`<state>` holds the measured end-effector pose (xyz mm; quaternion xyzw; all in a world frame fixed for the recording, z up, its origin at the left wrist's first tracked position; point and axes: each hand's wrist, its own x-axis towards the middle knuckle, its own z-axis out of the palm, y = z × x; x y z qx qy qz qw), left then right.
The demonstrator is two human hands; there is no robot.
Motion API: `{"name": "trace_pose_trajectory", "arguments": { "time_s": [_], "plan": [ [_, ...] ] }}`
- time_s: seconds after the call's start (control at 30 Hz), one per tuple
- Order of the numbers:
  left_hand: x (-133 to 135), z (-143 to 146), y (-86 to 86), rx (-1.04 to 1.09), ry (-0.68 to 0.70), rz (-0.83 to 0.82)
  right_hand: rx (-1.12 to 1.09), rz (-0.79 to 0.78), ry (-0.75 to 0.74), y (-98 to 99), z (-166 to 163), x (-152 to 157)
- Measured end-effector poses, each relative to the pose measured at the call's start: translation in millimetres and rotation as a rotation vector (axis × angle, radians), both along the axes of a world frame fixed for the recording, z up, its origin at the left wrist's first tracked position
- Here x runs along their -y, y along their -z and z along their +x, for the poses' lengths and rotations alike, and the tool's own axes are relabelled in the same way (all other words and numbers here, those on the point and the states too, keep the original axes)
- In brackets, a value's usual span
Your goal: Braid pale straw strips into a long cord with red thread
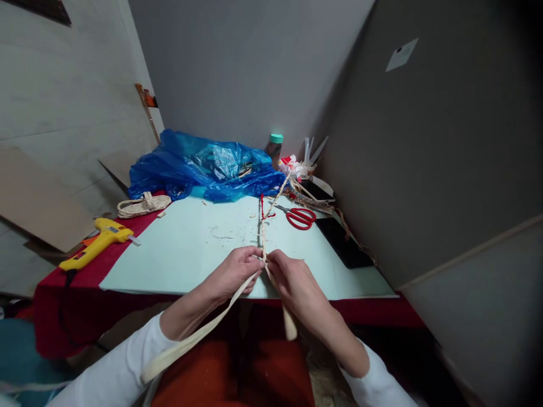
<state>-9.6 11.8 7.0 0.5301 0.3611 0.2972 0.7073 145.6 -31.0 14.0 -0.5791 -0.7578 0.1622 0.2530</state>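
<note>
A pale twisted cord (264, 233) runs from the back of the table towards me, and both hands meet at its near end. My left hand (240, 271) pinches the cord where it parts into two flat strips. One loose strip (203, 330) trails over my left forearm. My right hand (288, 277) is closed on the other strip (289, 325), whose end hangs below the palm. Past my fingers, a red tie (263, 212) lies by the cord. Red-handled scissors (300, 218) rest just right of it.
A yellow glue gun (97, 243) and a coiled pale braid (144, 204) lie at the left. Blue plastic bags (203, 164) fill the back. To the right are a black flat device (343, 243) and a jar with a green lid (276, 144). A grey wall (445, 141) borders the right side.
</note>
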Motion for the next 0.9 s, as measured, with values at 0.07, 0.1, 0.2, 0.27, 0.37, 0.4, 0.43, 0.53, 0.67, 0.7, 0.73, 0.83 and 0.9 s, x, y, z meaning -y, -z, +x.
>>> {"name": "trace_pose_trajectory", "arguments": {
  "time_s": [0.07, 0.1, 0.2, 0.27, 0.37, 0.4, 0.43, 0.53, 0.67, 0.7, 0.73, 0.83, 0.9],
  "plan": [
    [3, -1, -1.9, -0.114, -0.045, 0.076, 0.276, 0.090, 0.092, 0.5, -6, 5],
    [3, -1, -3.2, -0.152, -0.062, 0.098, 0.370, 0.134, 0.117, 0.2, -9, 7],
    [3, 1, -7.8, -0.160, -0.099, 0.072, 0.453, 0.208, 0.099, -2.0, -13, 10],
    [2, 3, -10.6, -0.159, -0.117, 0.045, 0.444, 0.219, 0.082, -3.7, -12, 10],
    [2, 6, -12.0, -0.177, -0.143, 0.046, 0.406, 0.196, 0.078, -7.1, -7, 9],
    [2, 7, -11.0, -0.185, -0.154, 0.058, 0.386, 0.185, 0.082, -8.3, -6, 9],
    [2, 8, -9.0, -0.195, -0.170, 0.085, 0.363, 0.177, 0.093, -9.4, -5, 9],
    [4, 10, 1.4, -0.261, -0.218, 0.269, 0.288, 0.178, 0.136, -9.5, -9, 12],
    [7, 9, 14.7, -0.317, -0.277, 0.431, 0.197, 0.227, 0.196, 0.7, -27, 20],
    [8, 8, 15.7, -0.306, -0.286, 0.425, 0.185, 0.239, 0.212, 4.6, -31, 23],
    [9, 8, 15.5, -0.286, -0.287, 0.412, 0.184, 0.253, 0.231, 8.8, -35, 25],
    [11, 5, 9.7, -0.207, -0.279, 0.316, 0.259, 0.319, 0.297, 20.9, -43, 30],
    [12, 4, 4.9, -0.147, -0.259, 0.192, 0.334, 0.369, 0.318, 26.7, -45, 32]
  ]
}}
